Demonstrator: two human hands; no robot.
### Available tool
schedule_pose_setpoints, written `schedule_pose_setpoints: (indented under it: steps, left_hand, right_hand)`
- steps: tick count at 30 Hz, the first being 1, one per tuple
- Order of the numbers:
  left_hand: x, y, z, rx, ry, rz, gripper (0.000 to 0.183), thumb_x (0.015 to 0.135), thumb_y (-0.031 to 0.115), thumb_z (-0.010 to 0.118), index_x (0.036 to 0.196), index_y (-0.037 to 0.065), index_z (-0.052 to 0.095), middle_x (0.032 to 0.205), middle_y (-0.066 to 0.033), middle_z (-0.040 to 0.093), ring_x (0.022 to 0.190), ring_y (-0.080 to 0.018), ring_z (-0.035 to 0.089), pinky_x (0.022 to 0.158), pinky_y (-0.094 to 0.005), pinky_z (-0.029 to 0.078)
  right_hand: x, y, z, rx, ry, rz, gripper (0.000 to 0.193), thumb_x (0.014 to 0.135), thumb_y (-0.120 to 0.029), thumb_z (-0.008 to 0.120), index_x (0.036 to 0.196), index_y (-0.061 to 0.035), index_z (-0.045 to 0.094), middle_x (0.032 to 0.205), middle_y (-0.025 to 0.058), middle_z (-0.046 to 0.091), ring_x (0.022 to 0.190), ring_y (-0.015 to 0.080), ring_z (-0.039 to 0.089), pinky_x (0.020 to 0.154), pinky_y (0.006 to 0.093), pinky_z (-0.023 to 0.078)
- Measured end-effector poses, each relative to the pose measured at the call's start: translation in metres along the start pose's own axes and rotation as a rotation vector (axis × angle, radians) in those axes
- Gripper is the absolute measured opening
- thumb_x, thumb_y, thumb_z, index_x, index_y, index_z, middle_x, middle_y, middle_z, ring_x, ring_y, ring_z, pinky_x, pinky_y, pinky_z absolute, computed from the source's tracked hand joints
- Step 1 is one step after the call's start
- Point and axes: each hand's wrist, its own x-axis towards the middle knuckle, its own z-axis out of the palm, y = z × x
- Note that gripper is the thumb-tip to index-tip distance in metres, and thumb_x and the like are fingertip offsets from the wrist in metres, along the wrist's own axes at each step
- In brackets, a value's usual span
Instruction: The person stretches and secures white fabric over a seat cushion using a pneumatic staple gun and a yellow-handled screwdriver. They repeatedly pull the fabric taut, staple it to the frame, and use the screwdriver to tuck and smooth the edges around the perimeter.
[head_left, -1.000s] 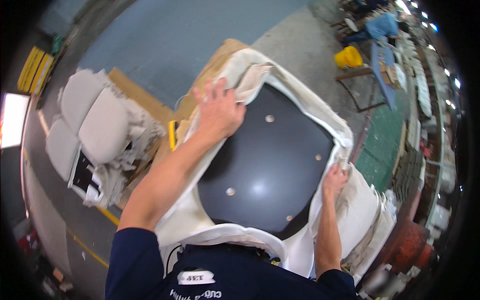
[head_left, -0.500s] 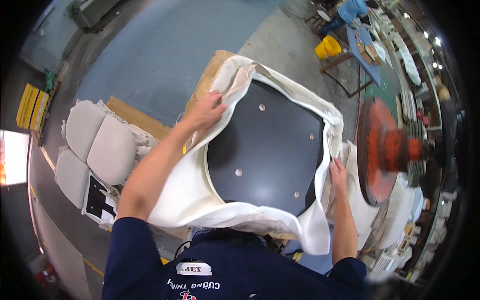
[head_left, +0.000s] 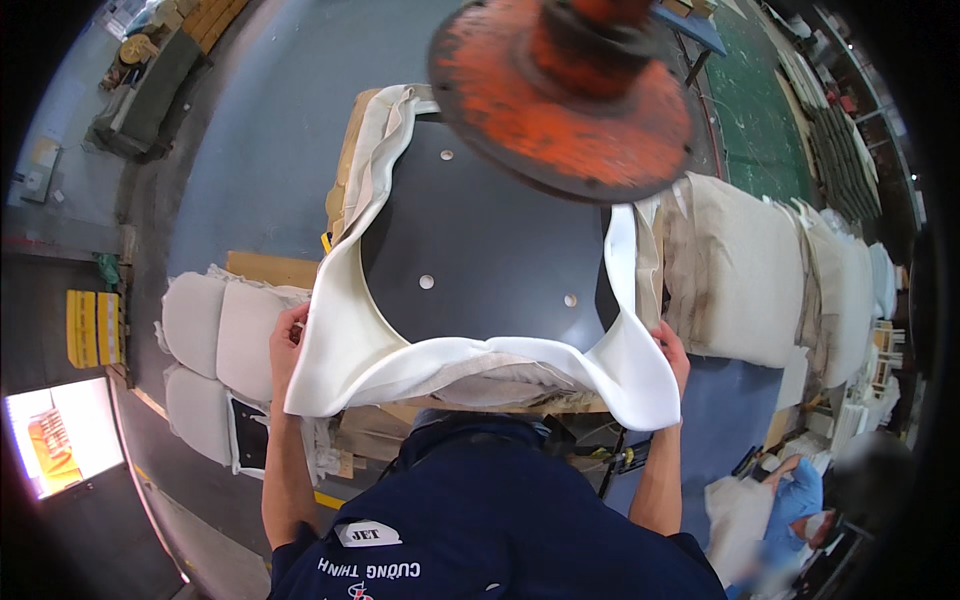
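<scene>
White padded fabric cover with greyish lining (head_left: pixel 335 345): spread between and ahead of both hands, near corners flared outward beside them. Framed inside it, forward of the hands, a smooth dark grey rounded panel (head_left: pixel 490 240). Orange-red worn round disc (head_left: pixel 570 120) now hides its far right corner, ahead of the right hand. Bare left hand (head_left: pixel 288 340) has shifted from the far-left edge to the near-left corner; bare right hand (head_left: pixel 674 355) likewise from the right edge to the near-right corner. Fingers part-hidden; cannot tell whether either grip is closed. Handling seems now centred on the near end. Smallest: pale round holes (head_left: pixel 427 282), ahead, between the hands.
</scene>
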Motion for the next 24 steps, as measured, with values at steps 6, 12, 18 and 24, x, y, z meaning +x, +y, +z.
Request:
schedule_pose_setpoints:
  steps: [6, 12, 18, 24]
  left_hand:
    - [-0.014, 0.038, -0.003, 0.160, -0.228, -0.119, 0.032, 0.105, 0.009, 0.058, 0.134, -0.003, 0.064, 0.109, -0.0081, 0.074, 0.092, -0.0110, 0.068, 0.081, -0.0267, 0.055]
    - [-0.028, 0.067, 0.012, -0.125, -0.225, -0.037, 0.038, 0.105, 0.010, 0.059, 0.140, -0.005, 0.058, 0.124, -0.0127, 0.071, 0.105, -0.0139, 0.069, 0.089, -0.0272, 0.056]
    - [-0.018, 0.047, 0.012, -0.136, -0.287, -0.384, 0.054, 0.105, 0.024, 0.060, 0.150, -0.002, 0.048, 0.132, -0.0141, 0.066, 0.113, -0.0172, 0.067, 0.093, -0.0310, 0.056]
    - [0.009, -0.004, -0.014, -0.335, -0.346, -0.391, 0.047, 0.105, 0.026, 0.059, 0.142, -0.002, 0.056, 0.132, -0.0138, 0.065, 0.113, -0.0169, 0.066, 0.096, -0.0335, 0.055]
  right_hand:
    - [-0.014, 0.003, 0.030, 0.506, -0.316, 0.411, 0.040, 0.106, -0.036, 0.058, 0.122, -0.0010, 0.067, 0.101, 0.0077, 0.072, 0.083, 0.0152, 0.071, 0.075, 0.0298, 0.059]
    - [-0.021, 0.046, 0.008, 0.349, -0.341, 0.046, 0.040, 0.104, -0.026, 0.060, 0.131, 0.0033, 0.065, 0.114, 0.0110, 0.073, 0.097, 0.0146, 0.071, 0.084, 0.0318, 0.058]
    - [-0.035, 0.067, -0.002, 0.322, -0.291, 0.003, 0.040, 0.104, -0.025, 0.061, 0.132, 0.0035, 0.063, 0.117, 0.0116, 0.072, 0.100, 0.0165, 0.070, 0.087, 0.0328, 0.058]
    - [-0.052, 0.061, -0.015, 0.267, -0.261, 0.023, 0.041, 0.103, -0.023, 0.061, 0.134, 0.0038, 0.061, 0.121, 0.0122, 0.071, 0.104, 0.0184, 0.070, 0.090, 0.0339, 0.057]
